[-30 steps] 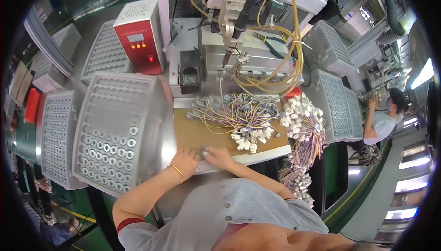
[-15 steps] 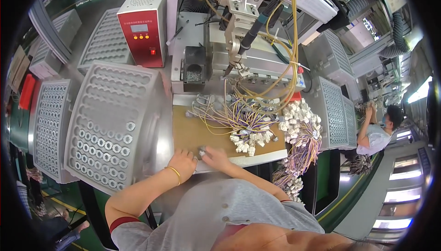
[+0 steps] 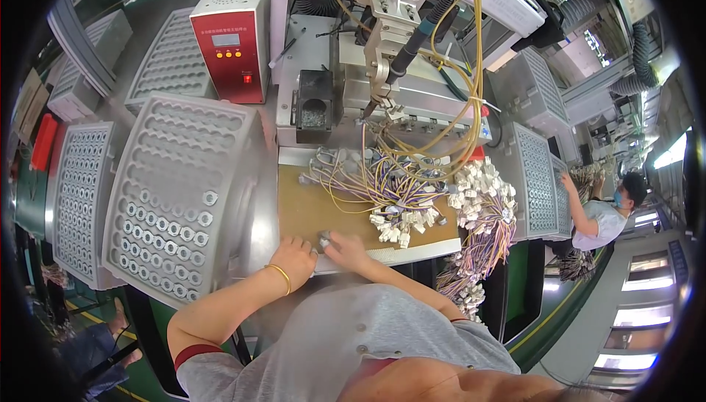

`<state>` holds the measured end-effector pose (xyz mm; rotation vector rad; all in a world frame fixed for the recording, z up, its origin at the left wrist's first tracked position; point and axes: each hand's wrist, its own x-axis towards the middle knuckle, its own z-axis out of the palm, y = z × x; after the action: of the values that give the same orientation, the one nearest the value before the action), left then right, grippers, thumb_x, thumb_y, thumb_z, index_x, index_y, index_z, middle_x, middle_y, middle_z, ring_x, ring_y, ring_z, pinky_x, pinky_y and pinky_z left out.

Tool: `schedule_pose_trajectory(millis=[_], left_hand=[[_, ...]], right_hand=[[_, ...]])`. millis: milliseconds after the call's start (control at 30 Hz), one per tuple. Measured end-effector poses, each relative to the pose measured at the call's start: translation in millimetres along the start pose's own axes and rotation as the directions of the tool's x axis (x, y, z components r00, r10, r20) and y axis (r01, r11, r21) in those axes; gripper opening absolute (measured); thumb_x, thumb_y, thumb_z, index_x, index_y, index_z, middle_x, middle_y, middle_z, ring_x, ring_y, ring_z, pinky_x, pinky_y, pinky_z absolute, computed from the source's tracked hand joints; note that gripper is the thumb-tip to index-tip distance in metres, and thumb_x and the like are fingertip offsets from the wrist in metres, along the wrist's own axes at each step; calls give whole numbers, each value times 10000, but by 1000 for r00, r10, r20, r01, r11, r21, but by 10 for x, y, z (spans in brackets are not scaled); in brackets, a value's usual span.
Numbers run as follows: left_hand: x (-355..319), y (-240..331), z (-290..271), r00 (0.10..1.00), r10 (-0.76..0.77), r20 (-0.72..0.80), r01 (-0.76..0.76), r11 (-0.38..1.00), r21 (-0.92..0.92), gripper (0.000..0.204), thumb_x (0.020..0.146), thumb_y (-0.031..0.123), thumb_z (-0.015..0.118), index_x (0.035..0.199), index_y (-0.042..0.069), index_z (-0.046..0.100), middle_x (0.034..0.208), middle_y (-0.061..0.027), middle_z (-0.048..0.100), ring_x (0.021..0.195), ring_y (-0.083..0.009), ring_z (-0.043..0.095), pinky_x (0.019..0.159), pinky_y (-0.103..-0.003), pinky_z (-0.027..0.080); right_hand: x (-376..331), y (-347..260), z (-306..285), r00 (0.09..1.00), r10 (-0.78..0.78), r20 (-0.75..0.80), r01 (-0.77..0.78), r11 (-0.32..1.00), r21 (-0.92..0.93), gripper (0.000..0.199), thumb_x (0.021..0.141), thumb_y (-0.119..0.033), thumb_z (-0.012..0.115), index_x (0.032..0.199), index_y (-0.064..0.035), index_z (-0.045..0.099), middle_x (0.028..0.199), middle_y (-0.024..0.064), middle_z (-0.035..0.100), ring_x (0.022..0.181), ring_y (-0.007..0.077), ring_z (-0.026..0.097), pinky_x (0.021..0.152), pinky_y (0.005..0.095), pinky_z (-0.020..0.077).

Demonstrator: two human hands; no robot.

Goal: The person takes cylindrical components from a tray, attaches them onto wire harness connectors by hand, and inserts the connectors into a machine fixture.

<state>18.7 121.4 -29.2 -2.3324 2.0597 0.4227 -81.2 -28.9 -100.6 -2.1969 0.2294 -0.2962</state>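
My right hand (image 3: 348,254), slightly blurred, pinches a small grey piece (image 3: 324,239) at the near edge of the brown work board (image 3: 309,203). Close beside it, with a gold bangle on the wrist, my left hand (image 3: 296,258) has its fingers curled together; whatever they hold is hidden. Beyond my hands, on the board, lies a tangled bundle of purple and yellow wires (image 3: 375,189) with white connectors (image 3: 397,219) at the near ends and round grey parts at the far ends.
A grey tray (image 3: 184,159) partly filled with metal rings stands left, another filled tray (image 3: 81,203) beyond it. Ahead are a red control box (image 3: 234,56) and a machine with a slanted soldering head (image 3: 412,45). More wire bundles (image 3: 482,218) hang right, near a co-worker (image 3: 599,214).
My hands stay in nearly the same place, with the right one still blurred. The view has shifted slightly. At the far right, the co-worker's arm has moved toward the trays.
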Motion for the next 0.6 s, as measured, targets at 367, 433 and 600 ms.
schedule_pose_trajectory(millis=[367, 433, 600], left_hand=[[-21, 3, -18, 1000, 12, 16, -12, 1000, 19, 167, 737, 121, 486, 835, 55, 603, 848, -81, 580, 848, -223, 531, 740, -334, 376], [-42, 5, -11, 1000, 8, 10, -8, 1000, 17, 164, 737, 121, 486, 834, 55, 601, 848, -81, 580, 848, -222, 531, 741, -333, 376], [18, -28, -24, 1000, 26, 8, -26, 1000, -4, 173, 686, 147, 540, 816, 45, 593, 843, -94, 567, 858, -237, 520, 772, -334, 380]], right_hand=[[-15, -14, 22, 1000, 10, 2, -10, 1000, 16, 141, 692, -156, 588, 735, -35, 529, 568, 151, 511, 500, 316, 517, 451, 373, 414], [-18, -46, 17, 1000, 0, -1, 0, 1000, 17, 135, 699, -154, 586, 744, -38, 535, 573, 151, 512, 500, 314, 515, 455, 370, 415], [12, -104, -113, 999, 29, 32, -30, 999, 39, 125, 706, -148, 585, 731, -39, 531, 570, 149, 509, 495, 303, 514, 463, 360, 417]])
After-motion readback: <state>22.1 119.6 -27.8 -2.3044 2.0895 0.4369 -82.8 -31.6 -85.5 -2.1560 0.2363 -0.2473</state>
